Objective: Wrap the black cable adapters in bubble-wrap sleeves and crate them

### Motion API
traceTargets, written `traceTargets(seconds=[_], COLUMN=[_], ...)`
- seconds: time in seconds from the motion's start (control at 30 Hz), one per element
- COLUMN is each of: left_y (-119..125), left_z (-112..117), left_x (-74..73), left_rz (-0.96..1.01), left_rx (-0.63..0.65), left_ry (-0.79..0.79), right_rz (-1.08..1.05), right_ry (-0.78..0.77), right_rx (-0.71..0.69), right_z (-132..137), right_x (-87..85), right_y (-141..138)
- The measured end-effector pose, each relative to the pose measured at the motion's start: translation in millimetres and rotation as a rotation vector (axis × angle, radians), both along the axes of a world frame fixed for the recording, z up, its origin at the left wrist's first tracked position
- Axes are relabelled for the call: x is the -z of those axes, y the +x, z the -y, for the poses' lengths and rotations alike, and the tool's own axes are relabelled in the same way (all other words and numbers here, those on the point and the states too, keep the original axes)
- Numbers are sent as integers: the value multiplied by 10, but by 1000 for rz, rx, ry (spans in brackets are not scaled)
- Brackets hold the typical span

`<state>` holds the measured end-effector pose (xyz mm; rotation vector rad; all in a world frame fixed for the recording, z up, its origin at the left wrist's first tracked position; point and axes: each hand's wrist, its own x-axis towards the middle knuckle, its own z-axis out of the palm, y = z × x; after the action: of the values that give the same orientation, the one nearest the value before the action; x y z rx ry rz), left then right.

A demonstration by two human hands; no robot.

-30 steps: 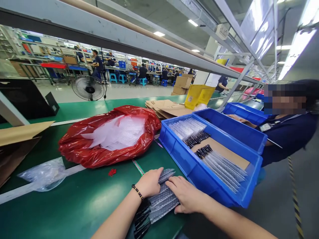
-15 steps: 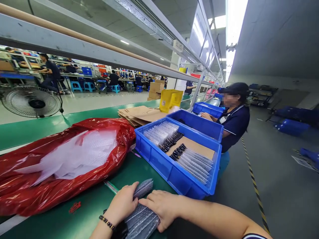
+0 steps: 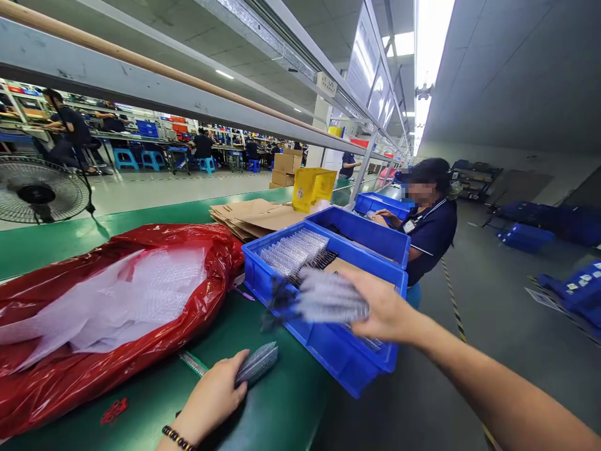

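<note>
My right hand grips a bundle of bubble-wrapped items with dark ends, smeared by motion, over the near wall of the blue bin. Inside that bin lie rows of similar bubble-wrapped pieces with black ends, along with a sheet of brown cardboard. Lower left, my left hand is closed around a single bubble-wrapped piece just above the green table. What the wrap contains cannot be made out.
A red plastic bag holding white bubble-wrap bags lies on the left. Flat cardboard and a yellow crate stand behind the bin. A co-worker sits beyond it. A small red object lies on the table.
My right hand has lifted the bundle off the table and carried it up and right to the blue bin. My left hand stays low with one wrapped piece. The view has turned slightly right.
</note>
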<state>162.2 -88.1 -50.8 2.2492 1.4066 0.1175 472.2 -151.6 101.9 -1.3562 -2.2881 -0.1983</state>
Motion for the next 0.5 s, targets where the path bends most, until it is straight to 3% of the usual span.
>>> traceTargets(seconds=[0.1, 0.2, 0.33, 0.4, 0.5], left_y=[0, -5, -9, -8, -7], left_z=[-27, -45, -42, -37, -34], left_x=[55, 85, 79, 68, 57], left_rz=[-26, -16, -5, -9, -17], left_rx=[30, 27, 25, 24, 24], left_ry=[-13, -24, -27, -29, -28], right_rz=[-27, -24, 175, 254, 301], right_ry=[73, 25, -349, -500, -605], right_rx=[304, 518, 777, 835, 875], right_z=[-400, -695, -830, -854, -919], right_x=[46, 284, 605, 702, 773], right_y=[552, 1026, 1394, 1474, 1516])
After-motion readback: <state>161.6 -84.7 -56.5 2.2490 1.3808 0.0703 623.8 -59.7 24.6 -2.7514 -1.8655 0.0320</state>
